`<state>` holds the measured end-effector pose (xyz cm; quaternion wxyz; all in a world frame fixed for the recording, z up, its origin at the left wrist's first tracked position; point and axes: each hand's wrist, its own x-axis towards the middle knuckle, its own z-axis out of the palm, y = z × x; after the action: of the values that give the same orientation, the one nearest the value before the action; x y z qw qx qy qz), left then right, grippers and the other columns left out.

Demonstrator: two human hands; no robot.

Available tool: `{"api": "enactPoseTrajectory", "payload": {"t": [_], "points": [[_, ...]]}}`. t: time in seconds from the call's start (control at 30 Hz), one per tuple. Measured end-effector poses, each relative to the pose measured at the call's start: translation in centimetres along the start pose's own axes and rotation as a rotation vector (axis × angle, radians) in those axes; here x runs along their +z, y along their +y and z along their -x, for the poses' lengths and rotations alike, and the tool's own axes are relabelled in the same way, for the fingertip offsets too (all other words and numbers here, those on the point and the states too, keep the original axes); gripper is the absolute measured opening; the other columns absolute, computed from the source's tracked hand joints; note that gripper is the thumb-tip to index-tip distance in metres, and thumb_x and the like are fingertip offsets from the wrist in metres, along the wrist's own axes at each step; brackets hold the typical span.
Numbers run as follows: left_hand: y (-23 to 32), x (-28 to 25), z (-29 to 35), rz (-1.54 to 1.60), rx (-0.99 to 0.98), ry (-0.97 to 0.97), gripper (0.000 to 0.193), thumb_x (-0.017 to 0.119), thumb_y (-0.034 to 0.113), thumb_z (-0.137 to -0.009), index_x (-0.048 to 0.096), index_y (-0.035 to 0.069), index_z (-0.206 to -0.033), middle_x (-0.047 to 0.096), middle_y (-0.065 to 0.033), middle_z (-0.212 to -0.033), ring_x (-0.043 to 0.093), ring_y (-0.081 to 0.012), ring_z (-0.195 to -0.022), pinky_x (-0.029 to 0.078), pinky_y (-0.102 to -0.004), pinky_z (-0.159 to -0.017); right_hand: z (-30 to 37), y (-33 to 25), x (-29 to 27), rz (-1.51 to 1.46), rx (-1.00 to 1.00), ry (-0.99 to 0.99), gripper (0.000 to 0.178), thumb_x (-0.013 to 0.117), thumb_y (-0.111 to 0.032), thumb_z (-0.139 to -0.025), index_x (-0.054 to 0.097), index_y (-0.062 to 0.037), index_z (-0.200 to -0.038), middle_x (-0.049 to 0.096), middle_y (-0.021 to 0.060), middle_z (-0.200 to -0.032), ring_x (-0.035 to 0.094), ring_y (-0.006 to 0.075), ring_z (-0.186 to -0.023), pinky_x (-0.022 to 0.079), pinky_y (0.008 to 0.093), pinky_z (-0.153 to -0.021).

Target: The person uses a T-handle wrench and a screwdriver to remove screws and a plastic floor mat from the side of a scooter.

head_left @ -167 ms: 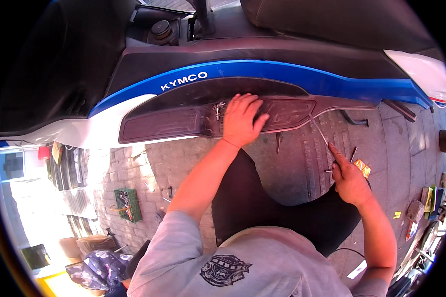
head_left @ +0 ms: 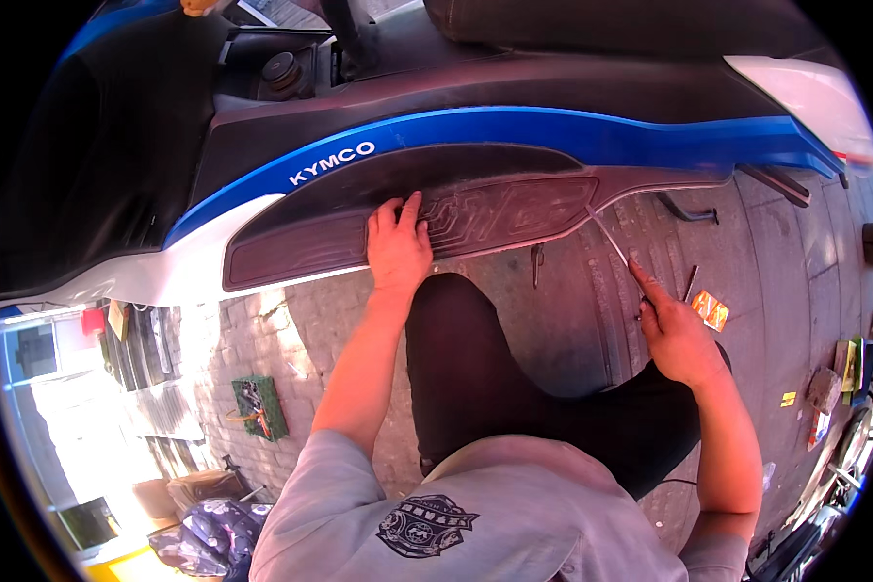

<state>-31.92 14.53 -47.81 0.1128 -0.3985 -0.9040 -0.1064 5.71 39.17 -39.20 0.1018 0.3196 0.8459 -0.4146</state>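
Note:
A blue, white and black scooter [head_left: 553, 124] stands side-on in front of me. My left hand [head_left: 398, 247] rests on its black ridged footboard [head_left: 514, 209], a little left of the middle. Its fingers point away from me, bent and partly apart; what lies beneath them is hidden. My right hand [head_left: 684, 339] grips a tool with a slender metal shaft [head_left: 609, 238], its index finger laid along it. The shaft reaches the footboard's right edge; the handle is covered by my palm. Beside that hand a dark rod [head_left: 691, 282] shows, and I cannot tell whether I hold it.
An orange packet [head_left: 710, 310] lies on the paving by my right hand. Left on the ground stands a green crate [head_left: 260, 408] of tools. The scooter's stand [head_left: 687, 210] juts out below its body. Parts and a stone [head_left: 824, 390] lie at the right.
My left hand has slid left along the footboard, over the place where small metal pieces lay; they no longer show. My right hand keeps its grip. The whole view has shifted slightly.

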Motion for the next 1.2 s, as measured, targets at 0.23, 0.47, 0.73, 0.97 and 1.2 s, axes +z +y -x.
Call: {"api": "enactPoseTrajectory", "payload": {"t": [0.23, 0.47, 0.73, 0.97, 1.2], "points": [[-1.2, 1.3, -0.9, -0.074, 0.047, -0.101, 0.043, 0.073, 0.008, -0.097, 0.081, 0.022, -0.137, 0.061, -0.0132, -0.128, 0.065, -0.0390, -0.114, 0.059, -0.0503, -0.102, -0.8, -1.6, -5.1, 0.386, -0.171, 0.095, 0.052, 0.061, -0.015, -0.107, 0.064, -0.0142, -0.159, 0.080, 0.0240, -0.105, 0.076, 0.0452, -0.104, 0.060, 0.0558, -0.091], [-2.1, 0.7, -1.6, 0.150, -0.083, -0.109, 0.041, 0.077, 0.010, -0.096, 0.079, 0.021, -0.136, 0.065, -0.0112, -0.132, 0.065, -0.0373, -0.122, 0.057, -0.0484, -0.106, -4.7, -10.3, -10.5, 0.879, -0.076, -0.280, 0.052, 0.058, -0.008, -0.101, 0.070, -0.0097, -0.152, 0.081, 0.0233, -0.118, 0.078, 0.0399, -0.112, 0.062, 0.0511, -0.096], [-0.9, 1.6, -1.3, 0.239, -0.203, -0.047, 0.038, 0.080, 0.009, -0.094, 0.078, 0.017, -0.131, 0.066, -0.0115, -0.131, 0.070, -0.0347, -0.117, 0.058, -0.0448, -0.103, -4.6, -4.5, -10.5, -0.158, 0.304, -0.302, 0.052, 0.050, -0.014, -0.114, 0.061, -0.0170, -0.164, 0.071, 0.0086, -0.090, 0.068, 0.0183, -0.068, 0.060, 0.0368, -0.062], [-0.7, 0.8, -1.4, 0.329, -0.250, -0.032, 0.030, 0.081, 0.010, -0.094, 0.080, 0.017, -0.123, 0.066, -0.0111, -0.128, 0.073, -0.0324, -0.110, 0.060, -0.0431, -0.098, -1.1, -1.3, -3.0, -0.357, 0.257, -0.154, 0.056, 0.047, -0.016, -0.116, 0.054, -0.0241, -0.171, 0.067, 0.0043, -0.087, 0.060, 0.0138, -0.061, 0.055, 0.0315, -0.056], [0.7, 1.1, -1.5, 0.258, -0.391, 0.012, 0.037, 0.084, 0.014, -0.092, 0.076, 0.017, -0.128, 0.070, -0.0131, -0.126, 0.073, -0.0374, -0.114, 0.060, -0.0463, -0.101, -0.8, 0.0, -0.5, -0.313, 0.171, -0.059, 0.056, 0.050, -0.016, -0.116, 0.052, -0.0234, -0.172, 0.068, 0.0057, -0.087, 0.062, 0.0146, -0.065, 0.056, 0.0341, -0.064]]}}
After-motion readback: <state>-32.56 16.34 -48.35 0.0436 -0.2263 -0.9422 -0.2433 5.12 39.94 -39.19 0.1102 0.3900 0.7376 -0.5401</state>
